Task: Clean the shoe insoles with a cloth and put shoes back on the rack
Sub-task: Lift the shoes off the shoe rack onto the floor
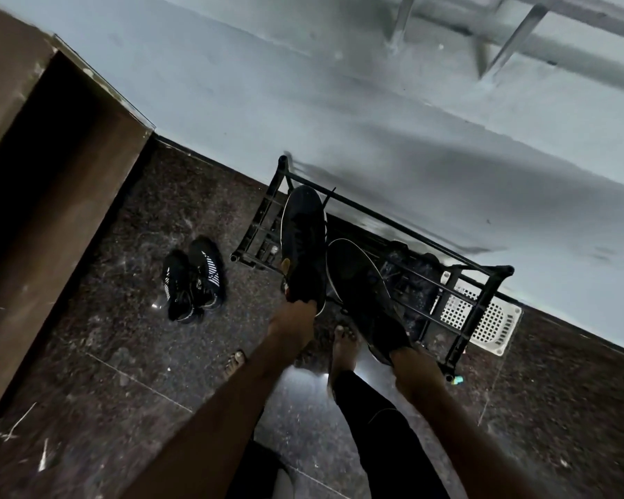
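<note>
Forearms [231,408] outstretched: left hand [294,313] clasps left shoe [303,239] by the heel, right hand [411,365] clasps right shoe [361,293], both above the rack [503,271] (return step, I judge). Next, lower them onto a shelf, soles down.

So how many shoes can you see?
4. The left hand holds one shoe, the right hand another shoe, and a striped pair sits on the floor beside the rack. The rack's dark shelves may hide more.

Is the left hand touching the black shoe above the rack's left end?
Touching. Head view: the left hand grips the shoe by its heel.
</note>
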